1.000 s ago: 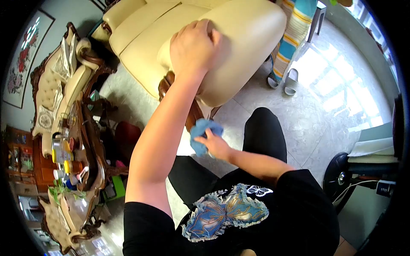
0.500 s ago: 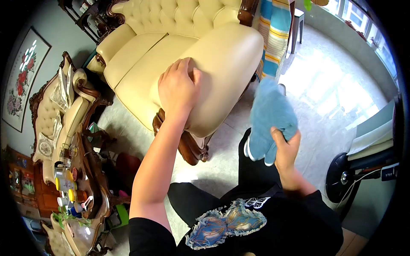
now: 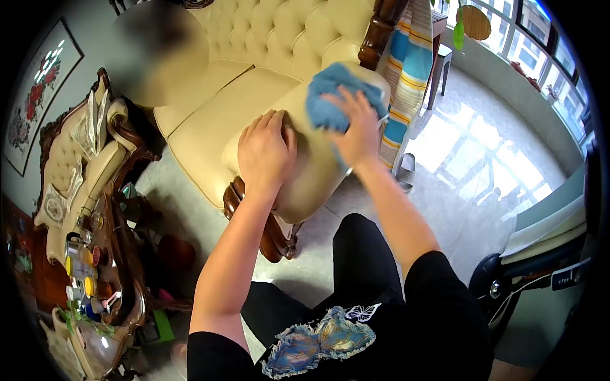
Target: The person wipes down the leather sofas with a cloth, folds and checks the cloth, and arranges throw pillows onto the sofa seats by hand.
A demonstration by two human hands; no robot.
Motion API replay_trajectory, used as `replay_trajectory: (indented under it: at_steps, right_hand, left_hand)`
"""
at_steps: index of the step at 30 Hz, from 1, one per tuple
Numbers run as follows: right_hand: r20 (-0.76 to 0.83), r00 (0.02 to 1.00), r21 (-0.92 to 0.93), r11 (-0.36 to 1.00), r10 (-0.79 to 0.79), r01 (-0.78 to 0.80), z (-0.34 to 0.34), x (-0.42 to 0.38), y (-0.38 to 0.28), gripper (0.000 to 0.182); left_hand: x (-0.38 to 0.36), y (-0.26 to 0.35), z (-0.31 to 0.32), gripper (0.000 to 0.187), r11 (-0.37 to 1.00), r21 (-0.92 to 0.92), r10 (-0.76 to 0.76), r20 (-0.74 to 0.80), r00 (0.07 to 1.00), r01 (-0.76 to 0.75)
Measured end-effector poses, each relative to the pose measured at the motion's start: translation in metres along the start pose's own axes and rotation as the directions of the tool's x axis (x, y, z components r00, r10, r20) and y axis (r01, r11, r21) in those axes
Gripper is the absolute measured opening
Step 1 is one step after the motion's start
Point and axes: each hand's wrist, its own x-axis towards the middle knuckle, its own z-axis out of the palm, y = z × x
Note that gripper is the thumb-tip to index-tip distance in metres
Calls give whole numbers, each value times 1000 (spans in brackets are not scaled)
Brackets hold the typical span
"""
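My left hand (image 3: 267, 151) lies on the padded armrest (image 3: 311, 181) of a cream leather sofa, its fingers stretched out over the leather and holding nothing. Farther back along the same armrest, my right hand (image 3: 358, 130) presses down on a bunched blue cloth (image 3: 323, 95) with white edging. Its fingers spread over the cloth, which hides the leather beneath. Carved dark wood (image 3: 273, 238) finishes the front of the armrest, close to my left wrist.
A striped cover (image 3: 401, 89) hangs beside the sofa's right side, with slippers (image 3: 405, 173) on the floor below it. At left, a wooden table (image 3: 130, 279) carries jars and bottles. A black-based stand (image 3: 492, 279) is at right. A blurred patch hides the upper left.
My right hand has carried the blue cloth from above the floor up and left onto the armrest. My left hand stays on the armrest. The view has shifted slightly.
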Motion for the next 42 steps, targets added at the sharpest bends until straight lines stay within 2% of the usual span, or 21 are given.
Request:
replay_trajectory:
  at_steps: [3, 5, 10, 12, 16, 18, 20, 21, 22, 23, 24, 25, 26, 28, 33, 35, 36, 38, 39, 40, 42]
  right_hand:
    - [-27, 999, -25, 999, 35, -35, -3, 46, 73, 63]
    - [-43, 993, 74, 992, 110, -107, 6, 71, 128, 63]
    - [-57, 994, 78, 993, 96, -91, 3, 77, 136, 58]
    - [-104, 967, 68, 971, 233, -227, 3, 71, 124, 57]
    - [-64, 986, -11, 988, 154, -155, 1, 27, 55, 65]
    - [118, 964, -43, 968, -240, 246, -14, 14, -4, 70]
    - [176, 932, 25, 948, -315, 316, -14, 25, -12, 70]
    - [216, 901, 83, 927, -376, 367, -10, 30, -10, 71]
    - [197, 921, 149, 938, -338, 312, -6, 42, 7, 67]
    - [286, 901, 328, 917, -325, 227, -10, 65, 9, 63]
    - [289, 930, 264, 952, -229, 153, -3, 81, 29, 53]
    - [375, 926, 14, 999, -49, 47, -6, 100, 41, 46]
    - [404, 912, 40, 998, -68, 57, 0, 120, 63, 49]
    - [375, 926, -62, 998, 35, -13, 14, 150, 100, 54]
    - [468, 880, -384, 916, 85, 116, 36, 171, 64, 64]
    - [535, 842, -362, 919, 67, 158, 46, 169, 37, 66]
    - [586, 808, -347, 919, 58, 186, 52, 167, 23, 68]
    - [615, 788, -335, 913, 27, 231, 64, 159, -9, 66]
    - [658, 753, -321, 908, 9, 270, 68, 156, -27, 65]
    - [699, 715, -307, 900, -7, 309, 73, 151, -41, 64]
    - [700, 709, -251, 902, -81, 351, 84, 142, -65, 63]
  left_hand:
    - [3, 2, -1, 29, 1000, 9, -19, -46, 999, 20]
    - [4, 2, -1, 29, 999, 28, -30, -28, 999, 31]
    - [4, 1, -5, 29, 998, 6, -66, 3, 998, 66]
    - [2, 1, -5, 28, 997, -7, -72, -25, 997, 72]
    - [4, 2, -7, 28, 994, -4, -110, 26, 994, 110]
    - [5, 1, -8, 28, 991, 3, -131, 23, 991, 131]
    - [3, -1, -9, 25, 996, -2, -85, 51, 995, 85]
    - [2, -2, -7, 23, 997, -16, -73, -12, 997, 73]
    - [1, -3, -5, 23, 995, -4, -102, -8, 995, 102]
    - [1, -4, -2, 22, 995, -26, -99, -32, 995, 98]
    - [0, -5, 0, 22, 994, -48, -96, -54, 994, 94]
    - [0, -6, 0, 21, 995, -42, -94, -71, 993, 91]
    - [0, -6, 0, 21, 993, -26, -114, -75, 991, 113]
    - [-1, -6, -1, 20, 991, -39, -128, -62, 990, 126]
    - [-1, -6, 3, 19, 983, -60, -182, -135, 974, 175]
    - [-1, -9, 2, 21, 970, -236, -153, -393, 907, 62]
    - [-1, -10, 1, 21, 971, -226, -158, -393, 906, 72]
    - [-5, -15, 0, 25, 766, -642, -328, -409, 851, -13]
    - [-9, -20, -2, 25, 771, -637, -331, -409, 851, -7]
    - [-15, -28, 1, 25, 733, -679, -425, -410, 807, 42]
    - [-34, -40, -2, 27, 699, -711, -509, -415, 754, 80]
